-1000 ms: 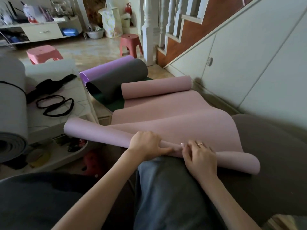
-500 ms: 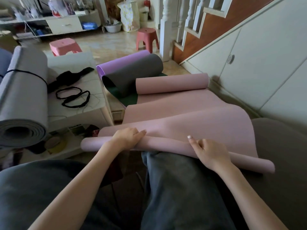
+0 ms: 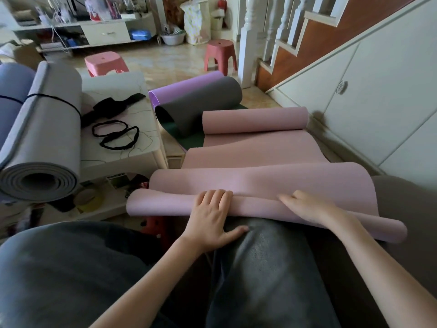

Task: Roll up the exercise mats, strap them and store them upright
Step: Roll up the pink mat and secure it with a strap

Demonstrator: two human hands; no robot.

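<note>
So the pink mat (image 3: 260,183) is lying across the person's lap, with the near edge curled into a loose roll that sticks out past both knees, and the far end is curled up too, over by the white cabinet wall (image 3: 378,102). Left hand (image 3: 210,216) sits flat on top of the roll, fingers straight and draped over it, thumb down on the jeans (image 3: 260,268), pressing rather than gripping. Right hand (image 3: 305,207) is also laid on the roll further along, fingers stretched out along the seam, not curled round anything as far as I can see. Off to the left a grey mat (image 3: 47,138) is already rolled with a thin black band round it, lying on its side on the low white table (image 3: 132,150). Loose black straps (image 3: 115,136) sit on that table just beside it. Behind the pink one there's a purple-and-dark-grey mat (image 3: 196,100), half rolled on the floor, and two pink stools (image 3: 106,63) further back.
</note>
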